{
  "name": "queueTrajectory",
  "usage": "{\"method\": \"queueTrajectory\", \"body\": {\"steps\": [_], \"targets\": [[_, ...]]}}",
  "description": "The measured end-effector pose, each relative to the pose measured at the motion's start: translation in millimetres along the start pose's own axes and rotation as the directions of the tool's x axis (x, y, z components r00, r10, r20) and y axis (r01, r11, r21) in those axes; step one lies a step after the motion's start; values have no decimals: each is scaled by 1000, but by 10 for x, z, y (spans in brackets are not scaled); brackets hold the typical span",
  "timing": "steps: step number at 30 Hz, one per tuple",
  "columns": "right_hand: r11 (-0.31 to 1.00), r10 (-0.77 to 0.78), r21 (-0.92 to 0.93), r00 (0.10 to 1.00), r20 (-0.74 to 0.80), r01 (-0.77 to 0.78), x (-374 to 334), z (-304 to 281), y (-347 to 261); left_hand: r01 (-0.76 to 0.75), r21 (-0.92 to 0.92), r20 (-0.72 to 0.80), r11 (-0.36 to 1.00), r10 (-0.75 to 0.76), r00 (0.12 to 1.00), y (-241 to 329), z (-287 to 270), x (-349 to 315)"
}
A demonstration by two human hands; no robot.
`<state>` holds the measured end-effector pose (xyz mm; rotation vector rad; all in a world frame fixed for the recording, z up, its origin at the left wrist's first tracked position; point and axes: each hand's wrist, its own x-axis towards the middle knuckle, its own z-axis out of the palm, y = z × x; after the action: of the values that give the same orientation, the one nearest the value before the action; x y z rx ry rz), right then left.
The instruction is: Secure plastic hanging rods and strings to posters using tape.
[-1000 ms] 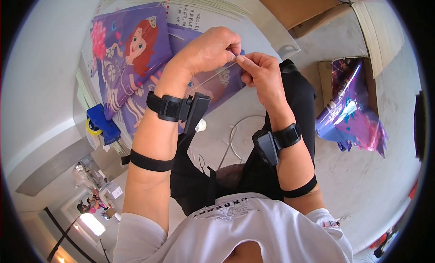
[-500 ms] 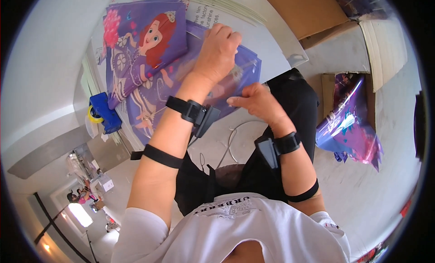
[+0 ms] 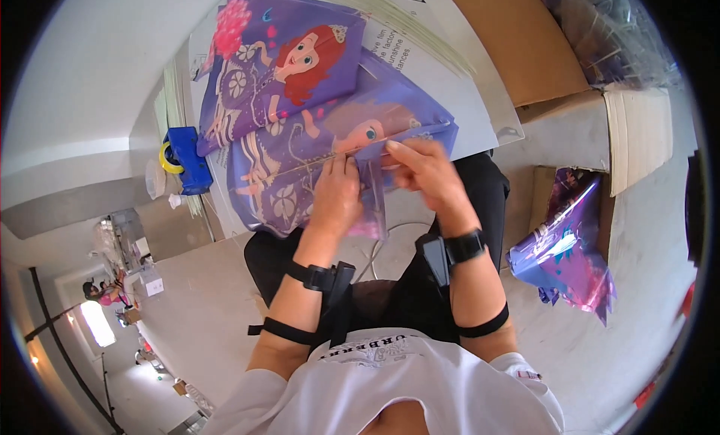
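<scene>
A purple plastic film sheet [image 3: 281,199], printed with a red-haired cartoon princess, lies at the near edge of the board. My left hand [image 3: 337,191] is closed on its near part, fingers curled over the film. A loose clear-purple flap hangs down beside that hand. To the right, my right hand [image 3: 426,172] is closed with the thumb against the film's folded edge; its fingertips are partly hidden and slightly blurred. A second folded printed sheet [image 3: 259,60] overlaps the first at the far left.
A blue tape dispenser [image 3: 191,160] with a yellow roll stands at the left. Bundled thin pale sticks [image 3: 420,31] lie at the back. A large cardboard box [image 3: 525,56] stands at the far right, above a smaller box [image 3: 544,187] with shiny purple film [image 3: 566,259] spilling out.
My left hand has come down from the sheet's far edge to its near side, drawing film along. My right hand has shifted slightly and stays at the right edge. The view has moved too.
</scene>
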<state>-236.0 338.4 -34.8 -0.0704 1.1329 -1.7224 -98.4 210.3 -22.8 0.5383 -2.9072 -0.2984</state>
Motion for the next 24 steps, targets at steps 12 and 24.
{"method": "queueTrajectory", "body": {"steps": [12, 24], "targets": [[448, -499, -820, 861, 102, 357, 496, -772, -368, -53, -233, 545, 971, 176, 820, -714, -426, 1160], [607, -438, -774, 889, -136, 180, 907, -270, -469, -295, 412, 498, 862, 58, 865, -950, -259, 2405]]}}
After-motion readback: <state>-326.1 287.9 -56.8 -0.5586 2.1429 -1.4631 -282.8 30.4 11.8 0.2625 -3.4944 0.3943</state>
